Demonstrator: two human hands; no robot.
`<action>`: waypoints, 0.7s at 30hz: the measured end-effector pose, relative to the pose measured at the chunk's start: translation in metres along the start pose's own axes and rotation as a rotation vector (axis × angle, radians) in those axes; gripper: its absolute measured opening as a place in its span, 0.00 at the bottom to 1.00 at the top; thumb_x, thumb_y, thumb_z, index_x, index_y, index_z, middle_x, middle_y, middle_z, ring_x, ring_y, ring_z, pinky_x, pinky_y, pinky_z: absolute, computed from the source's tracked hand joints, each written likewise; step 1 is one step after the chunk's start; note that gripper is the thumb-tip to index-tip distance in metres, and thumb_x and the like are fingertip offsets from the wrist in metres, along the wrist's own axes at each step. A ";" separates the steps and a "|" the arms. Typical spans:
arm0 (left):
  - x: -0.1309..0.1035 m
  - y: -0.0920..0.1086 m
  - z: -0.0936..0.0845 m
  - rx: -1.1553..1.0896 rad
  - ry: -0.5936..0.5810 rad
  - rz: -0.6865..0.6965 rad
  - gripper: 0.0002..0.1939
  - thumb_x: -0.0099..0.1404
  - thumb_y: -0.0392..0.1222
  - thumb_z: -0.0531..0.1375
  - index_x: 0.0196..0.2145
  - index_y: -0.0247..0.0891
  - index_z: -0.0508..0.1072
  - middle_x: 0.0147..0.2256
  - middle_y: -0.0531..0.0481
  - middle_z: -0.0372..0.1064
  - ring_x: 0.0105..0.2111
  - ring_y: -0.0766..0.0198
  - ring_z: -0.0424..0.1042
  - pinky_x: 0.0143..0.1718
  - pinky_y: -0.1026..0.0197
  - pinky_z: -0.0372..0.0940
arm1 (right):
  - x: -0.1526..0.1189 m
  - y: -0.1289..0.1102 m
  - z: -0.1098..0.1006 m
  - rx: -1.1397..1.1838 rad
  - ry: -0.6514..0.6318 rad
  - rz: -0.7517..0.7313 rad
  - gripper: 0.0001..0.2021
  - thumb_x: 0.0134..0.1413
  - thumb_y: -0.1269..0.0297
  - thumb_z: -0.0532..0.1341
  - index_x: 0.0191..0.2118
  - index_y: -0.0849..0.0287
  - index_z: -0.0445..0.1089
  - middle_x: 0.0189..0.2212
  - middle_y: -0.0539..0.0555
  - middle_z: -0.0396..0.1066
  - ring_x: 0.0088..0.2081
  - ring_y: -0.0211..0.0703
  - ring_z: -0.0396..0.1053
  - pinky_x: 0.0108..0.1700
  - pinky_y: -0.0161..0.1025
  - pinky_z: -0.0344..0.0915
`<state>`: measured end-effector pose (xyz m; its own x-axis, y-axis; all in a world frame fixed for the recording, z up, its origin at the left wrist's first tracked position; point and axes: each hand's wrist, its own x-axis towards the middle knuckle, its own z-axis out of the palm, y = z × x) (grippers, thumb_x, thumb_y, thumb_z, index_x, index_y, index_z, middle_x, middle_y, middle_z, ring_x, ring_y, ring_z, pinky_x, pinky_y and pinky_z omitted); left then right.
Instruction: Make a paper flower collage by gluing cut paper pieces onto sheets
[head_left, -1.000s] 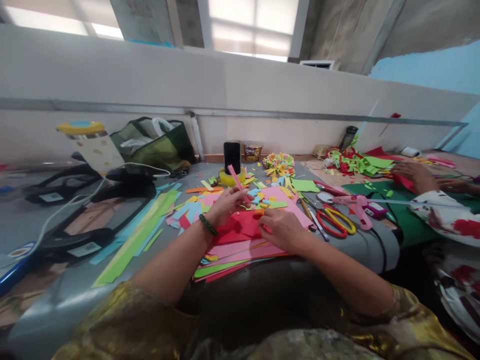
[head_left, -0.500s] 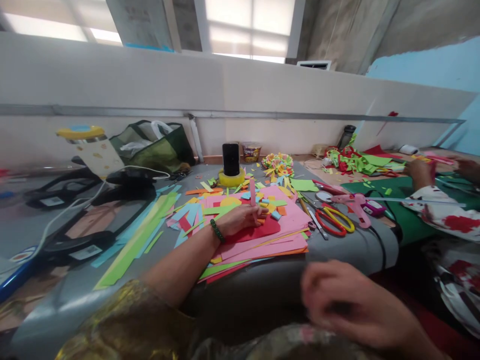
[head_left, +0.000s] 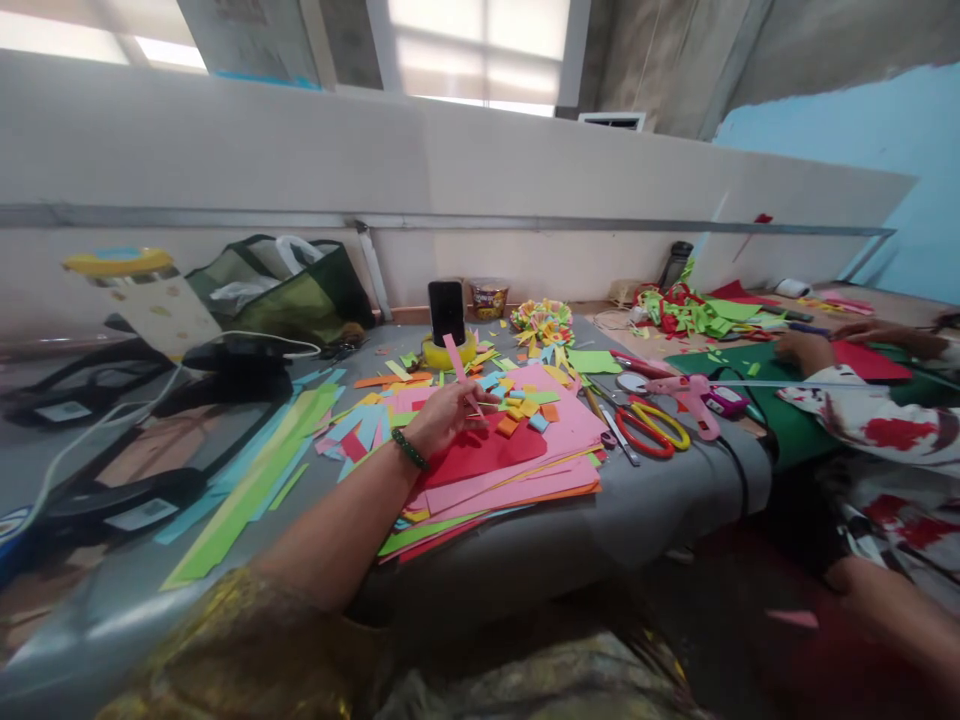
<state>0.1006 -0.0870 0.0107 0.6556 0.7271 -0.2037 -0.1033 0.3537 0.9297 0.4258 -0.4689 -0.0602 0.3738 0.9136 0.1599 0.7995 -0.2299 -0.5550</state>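
One pink strip point(head_left: 457, 362) is up on my feed, pinched in the fingers of the left hand point(head_left: 454, 408), poking upward with its top leaning a little left. That hand sits over a red sheet point(head_left: 484, 457), which lies on a pile of pink sheets point(head_left: 581, 427), with green and other colours peeking out underneath at the near edge of the grey table point(head_left: 701, 485). The right hand point(head_left: 851, 580) is way off at the lower right, below table level and far from the left one, partly blurred, so I honestly can't tell from here whether its fingers grip anything. There's a pink scrap point(head_left: 793, 618) near it, no idea if that's on the floor or in the air. Just right of my left hand I've got little orange bits point(head_left: 508, 426) mixed with yellow and blue ones. Further right are scissors point(head_left: 649, 450) with red and yellow handles and a pink glue gun point(head_left: 694, 390). Behind the strip a phone point(head_left: 447, 312) stands upright at a yellow tape roll point(head_left: 450, 353). Over on the far right, a co-worker's hand point(head_left: 806, 352) is above a dark green sheet point(head_left: 791, 425).
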 end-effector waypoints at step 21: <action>-0.003 0.002 -0.001 0.006 0.140 0.102 0.11 0.62 0.41 0.57 0.22 0.38 0.68 0.19 0.53 0.66 0.23 0.65 0.69 0.29 0.64 0.65 | 0.254 -0.264 0.124 -0.417 -0.304 -0.108 0.07 0.51 0.63 0.66 0.34 0.58 0.80 0.32 0.56 0.80 0.34 0.46 0.74 0.30 0.35 0.58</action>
<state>0.0978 -0.0879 0.0133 0.5316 0.8338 -0.1487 -0.1595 0.2709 0.9493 0.2512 -0.1349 0.0260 0.1752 0.9812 -0.0807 0.9683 -0.1866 -0.1661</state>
